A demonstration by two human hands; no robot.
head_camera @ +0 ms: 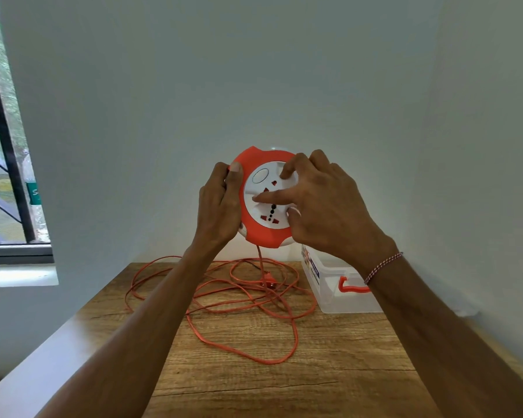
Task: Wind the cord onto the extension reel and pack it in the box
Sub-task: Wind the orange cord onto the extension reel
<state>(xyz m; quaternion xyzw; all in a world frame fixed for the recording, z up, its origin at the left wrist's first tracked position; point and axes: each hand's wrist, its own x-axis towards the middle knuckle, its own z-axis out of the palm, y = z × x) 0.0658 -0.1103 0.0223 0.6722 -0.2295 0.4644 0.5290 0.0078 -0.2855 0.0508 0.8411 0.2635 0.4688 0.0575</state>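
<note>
Surface (284,372) carries the loose cord (245,300) and box (341,292). We hold the reel (254,212) raised above it: left hand (219,206) clamped on its rim, right hand (323,206) fingers (269,197) spread on the white face. Reel looks rigid, light, smooth; rim is best hold. Cord limp, tangle-prone.

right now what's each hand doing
Left hand: closed on the reel's orange rim, holding it up.
Right hand: open, fingertips on the reel's white face.
</note>
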